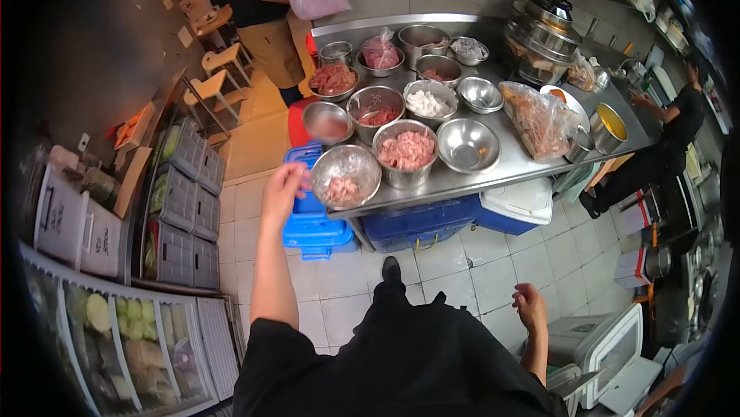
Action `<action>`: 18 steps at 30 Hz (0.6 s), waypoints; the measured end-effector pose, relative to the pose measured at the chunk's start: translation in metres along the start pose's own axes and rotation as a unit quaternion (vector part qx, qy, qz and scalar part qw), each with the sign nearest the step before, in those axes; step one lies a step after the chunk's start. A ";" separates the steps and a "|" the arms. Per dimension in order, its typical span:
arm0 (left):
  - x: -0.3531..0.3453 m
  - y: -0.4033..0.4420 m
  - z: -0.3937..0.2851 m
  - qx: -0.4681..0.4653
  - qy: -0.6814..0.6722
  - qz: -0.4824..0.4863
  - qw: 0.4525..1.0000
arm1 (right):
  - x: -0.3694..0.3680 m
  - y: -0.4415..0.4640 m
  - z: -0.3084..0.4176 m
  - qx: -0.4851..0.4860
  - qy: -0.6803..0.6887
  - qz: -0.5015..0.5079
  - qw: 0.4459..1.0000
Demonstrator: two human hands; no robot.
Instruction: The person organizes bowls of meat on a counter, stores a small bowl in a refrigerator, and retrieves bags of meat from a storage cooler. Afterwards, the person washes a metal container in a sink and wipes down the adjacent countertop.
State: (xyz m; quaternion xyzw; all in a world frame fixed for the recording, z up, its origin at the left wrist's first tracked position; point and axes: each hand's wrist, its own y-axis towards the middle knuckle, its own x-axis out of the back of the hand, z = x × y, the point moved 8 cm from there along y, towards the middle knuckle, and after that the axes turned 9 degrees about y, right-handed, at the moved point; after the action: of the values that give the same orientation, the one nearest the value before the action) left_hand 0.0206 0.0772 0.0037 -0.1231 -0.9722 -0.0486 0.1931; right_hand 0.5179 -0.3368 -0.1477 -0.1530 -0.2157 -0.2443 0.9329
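My left hand [285, 192] reaches forward with its fingers apart, right by the left rim of a steel bowl [370, 174] at the table's near corner. Whether the fingertips touch the rim, I cannot tell. Some pale pink raw meat [342, 190] lies in that bowl. Just right of it, a deeper steel pot holds a heap of pink meat pieces [407, 150]. My right hand [530, 309] hangs low over the tiled floor at my side, fingers loosely bent and apart, with nothing in it.
Several steel bowls of red meat stand on the steel table [493, 174], with a bag of meat [539, 120] at its right. Blue bins [320, 236] and a white-lidded cooler [516, 201] sit below. One person [266, 24] holds a plastic bag; another person [678, 124] works at right.
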 end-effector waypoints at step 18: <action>0.019 0.433 0.120 0.130 0.375 -0.066 0.916 | -0.052 -0.056 -0.251 -0.368 -0.027 0.090 0.925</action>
State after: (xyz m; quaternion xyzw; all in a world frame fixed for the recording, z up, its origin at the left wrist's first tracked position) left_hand 0.0718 0.5163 -0.0792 -0.0049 -0.8323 0.0233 0.5538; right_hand 0.5298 -0.4616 -0.3778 -0.5108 -0.1207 -0.2175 0.8230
